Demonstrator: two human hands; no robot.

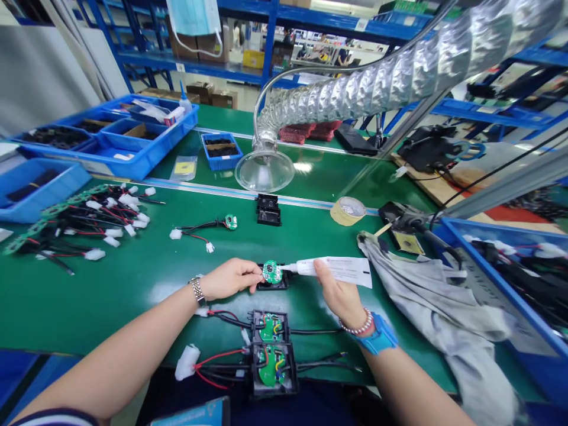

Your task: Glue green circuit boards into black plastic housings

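Note:
Between thumb and fingers my left hand [233,278] pinches the edge of a small round green circuit board [272,271]. The board is over a black plastic case [274,286] on the bench. My right hand [338,290] is closed around a white glue tube [346,270], whose narrow nozzle points left and meets the board's right side. Nearer me, two black cases [271,365] with green boards and wires inside lie one behind the other. Farther off are an open black case [268,210] and another round board with wires [231,222].
A clear fume hood [265,171] on a silver duct [355,94] hangs over the bench. Wired boards [106,222] lie at left beside blue bins [151,155]. At right are a tape roll [348,211], a grey cloth [426,296] and a blue crate [501,231].

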